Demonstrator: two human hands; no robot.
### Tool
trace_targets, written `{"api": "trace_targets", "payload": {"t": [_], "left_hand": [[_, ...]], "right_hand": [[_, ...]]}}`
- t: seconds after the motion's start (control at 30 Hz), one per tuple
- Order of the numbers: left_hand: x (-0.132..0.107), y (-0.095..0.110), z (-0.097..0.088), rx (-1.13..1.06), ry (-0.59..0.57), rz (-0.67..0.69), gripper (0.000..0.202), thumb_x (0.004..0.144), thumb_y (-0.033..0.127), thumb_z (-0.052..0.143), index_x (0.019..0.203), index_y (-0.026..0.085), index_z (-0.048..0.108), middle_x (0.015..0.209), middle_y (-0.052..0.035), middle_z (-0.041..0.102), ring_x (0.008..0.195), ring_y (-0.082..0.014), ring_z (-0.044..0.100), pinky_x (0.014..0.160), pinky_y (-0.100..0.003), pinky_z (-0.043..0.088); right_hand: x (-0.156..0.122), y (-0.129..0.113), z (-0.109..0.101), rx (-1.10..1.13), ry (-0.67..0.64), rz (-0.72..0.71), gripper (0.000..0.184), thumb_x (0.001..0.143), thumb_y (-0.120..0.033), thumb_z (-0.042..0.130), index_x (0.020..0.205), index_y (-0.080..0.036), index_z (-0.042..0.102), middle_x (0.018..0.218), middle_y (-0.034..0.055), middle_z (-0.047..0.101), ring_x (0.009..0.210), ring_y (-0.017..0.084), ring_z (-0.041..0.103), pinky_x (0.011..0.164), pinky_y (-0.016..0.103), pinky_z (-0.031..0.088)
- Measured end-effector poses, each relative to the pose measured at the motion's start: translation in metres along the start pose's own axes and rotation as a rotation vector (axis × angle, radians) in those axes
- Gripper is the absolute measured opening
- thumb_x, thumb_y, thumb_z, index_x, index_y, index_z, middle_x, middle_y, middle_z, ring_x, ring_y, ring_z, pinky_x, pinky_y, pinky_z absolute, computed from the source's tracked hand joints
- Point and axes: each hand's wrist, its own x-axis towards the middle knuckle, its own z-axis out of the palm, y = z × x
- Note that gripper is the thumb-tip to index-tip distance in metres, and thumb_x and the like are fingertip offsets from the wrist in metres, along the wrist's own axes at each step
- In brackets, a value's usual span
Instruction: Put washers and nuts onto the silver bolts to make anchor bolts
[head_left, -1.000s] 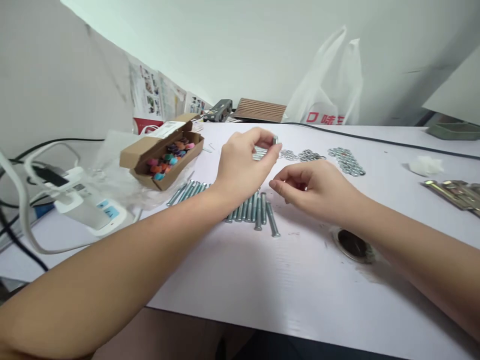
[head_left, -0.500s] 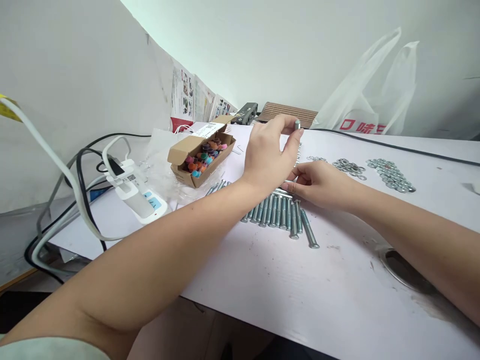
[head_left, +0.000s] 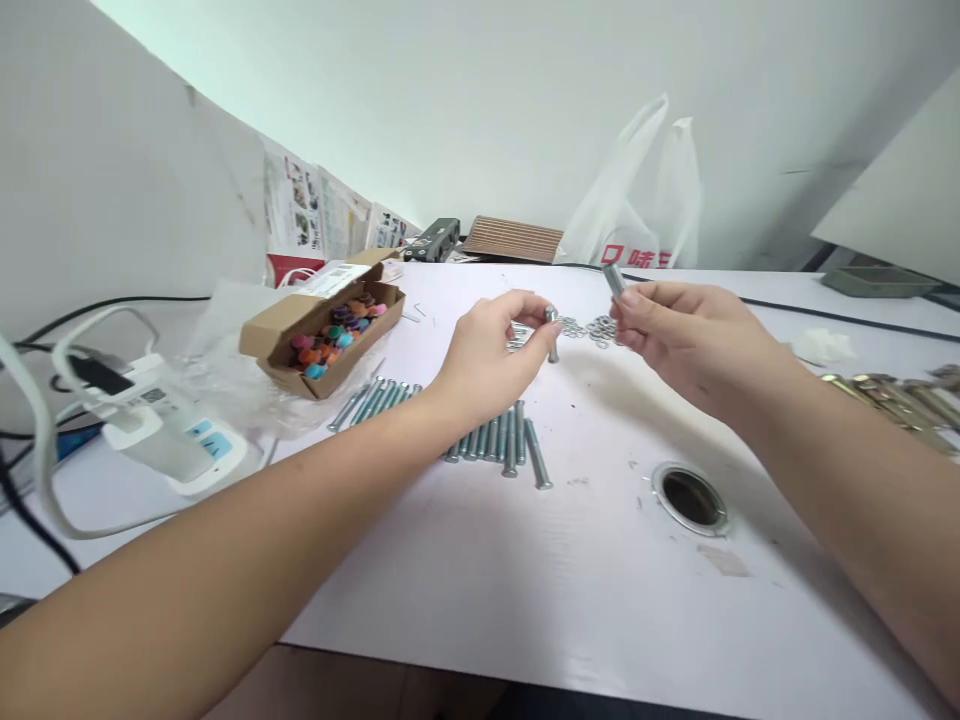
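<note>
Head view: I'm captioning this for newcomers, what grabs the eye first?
Two hands hover mid-table: the left hand pinches an upright bolt, the right hand a tilted bolt. Below them lies a row of bolts; at left, a cardboard box of coloured pieces.

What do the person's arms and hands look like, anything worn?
The left arm and right arm are bare as far as the picture reaches, no sleeve showing. The left hand and right hand wear no gloves; no ring, watch or wristband is visible.
</note>
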Motion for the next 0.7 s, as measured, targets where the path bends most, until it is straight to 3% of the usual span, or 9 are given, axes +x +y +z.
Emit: {"api": "trace_targets", "payload": {"t": [0.23, 0.4, 0.5, 0.6, 0.7], "left_hand": [[-0.008, 0.003, 0.011, 0.03, -0.259, 0.006, 0.012, 0.085, 0.026, 0.064, 0.094, 0.022, 0.071, 0.093, -0.0016, 0.075, 0.087, -0.0162, 0.064, 0.083, -0.034, 0.051], [-0.008, 0.0, 0.012, 0.047, -0.333, 0.003, 0.014, 0.087, 0.027, 0.061, 0.095, 0.022, 0.071, 0.095, -0.0007, 0.075, 0.084, -0.015, 0.064, 0.085, -0.034, 0.051], [-0.009, 0.0, 0.012, 0.051, -0.338, -0.003, 0.014, 0.087, 0.028, 0.061, 0.095, 0.022, 0.07, 0.096, -0.0011, 0.075, 0.084, -0.0153, 0.064, 0.085, -0.034, 0.051], [-0.01, 0.0, 0.012, 0.064, -0.337, -0.019, 0.015, 0.088, 0.03, 0.061, 0.098, 0.023, 0.071, 0.097, -0.0014, 0.075, 0.088, -0.0171, 0.064, 0.086, -0.035, 0.051], [-0.01, -0.001, 0.012, 0.065, -0.333, -0.02, 0.016, 0.087, 0.03, 0.062, 0.098, 0.023, 0.071, 0.097, -0.0015, 0.076, 0.089, -0.0175, 0.064, 0.086, -0.035, 0.051]], "right_hand": [[-0.003, 0.012, 0.015, 0.117, -0.143, -0.058, 0.024, 0.086, -0.041, 0.073, 0.094, -0.019, 0.071, 0.087, 0.003, 0.059, 0.08, 0.013, 0.053, 0.082, 0.03, 0.047], [-0.006, 0.013, 0.012, 0.024, -0.226, -0.03, 0.025, 0.085, -0.041, 0.073, 0.092, -0.018, 0.073, 0.09, 0.0045, 0.062, 0.082, 0.014, 0.054, 0.082, 0.031, 0.047], [-0.004, 0.006, 0.004, -0.038, -0.153, -0.014, 0.018, 0.083, -0.032, 0.073, 0.093, -0.018, 0.076, 0.091, 0.006, 0.066, 0.081, 0.015, 0.055, 0.079, 0.031, 0.047], [-0.003, -0.004, -0.001, -0.067, -0.062, -0.051, 0.01, 0.083, -0.023, 0.069, 0.083, -0.018, 0.078, 0.094, 0.0068, 0.069, 0.077, 0.013, 0.055, 0.074, 0.03, 0.046], [-0.006, -0.011, 0.0, -0.181, -0.073, -0.126, 0.015, 0.085, -0.027, 0.069, 0.074, -0.019, 0.076, 0.09, 0.0064, 0.071, 0.077, 0.015, 0.058, 0.07, 0.03, 0.046]]}}
